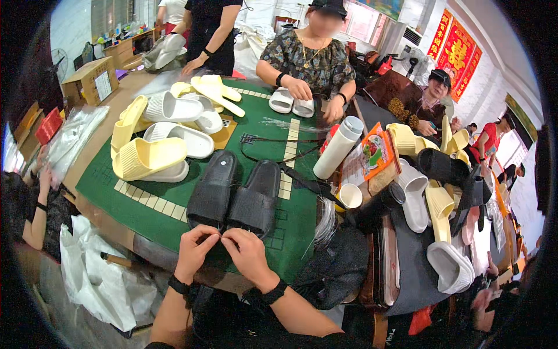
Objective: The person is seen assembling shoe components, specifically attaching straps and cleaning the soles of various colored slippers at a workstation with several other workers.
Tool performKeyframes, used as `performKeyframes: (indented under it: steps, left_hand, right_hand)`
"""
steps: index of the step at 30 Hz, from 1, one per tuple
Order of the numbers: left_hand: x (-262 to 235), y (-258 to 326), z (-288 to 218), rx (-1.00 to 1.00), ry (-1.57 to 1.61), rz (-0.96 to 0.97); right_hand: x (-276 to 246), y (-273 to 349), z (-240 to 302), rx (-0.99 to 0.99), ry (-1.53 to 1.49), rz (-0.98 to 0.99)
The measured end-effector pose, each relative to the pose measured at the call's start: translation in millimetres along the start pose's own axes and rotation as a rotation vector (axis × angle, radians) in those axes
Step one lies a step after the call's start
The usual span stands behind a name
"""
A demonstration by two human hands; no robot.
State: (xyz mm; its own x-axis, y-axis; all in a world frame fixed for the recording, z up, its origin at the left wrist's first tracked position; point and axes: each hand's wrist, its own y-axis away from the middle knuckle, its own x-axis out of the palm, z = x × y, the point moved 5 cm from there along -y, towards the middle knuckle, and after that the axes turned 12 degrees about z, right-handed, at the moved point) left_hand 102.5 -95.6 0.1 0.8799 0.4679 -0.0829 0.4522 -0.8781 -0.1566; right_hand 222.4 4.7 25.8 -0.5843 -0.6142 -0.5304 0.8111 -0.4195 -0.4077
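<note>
we're sitting at the big green mat point(174, 200), pile of yellow and white slippers point(165, 131) lying far left | pair of black slippers point(235, 195) lying side by side right in front of us, heels at our hands | left hand point(195, 247) and right hand point(250, 250) touching, fingertips pinching shut at the heels, can't tell on what

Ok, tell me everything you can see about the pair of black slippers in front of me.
The black slippers lie side by side, soles down, on the green mat, toes pointing away. They look like matte moulded foam with ribbed straps. The left hand and right hand meet at their near ends, fingertips pinched together.
</note>
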Motion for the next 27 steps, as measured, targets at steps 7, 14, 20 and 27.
performKeyframes:
  steps: [7,14,20,27]
  left_hand:
    - [1,-5,-1,0.125,-0.113,0.011]
    - [4,-3,-6,0.199,-0.166,0.031]
    - [2,0,-7,0.204,-0.169,0.032]
    - [2,-2,4,0.132,-0.013,0.005]
  right_hand:
    - [0,0,-3,0.077,-0.005,0.030]
    - [-1,3,-3,0.159,-0.146,0.024]
    - [2,3,-5,0.198,-0.131,0.055]
    - [3,1,-6,0.067,-0.068,0.058]
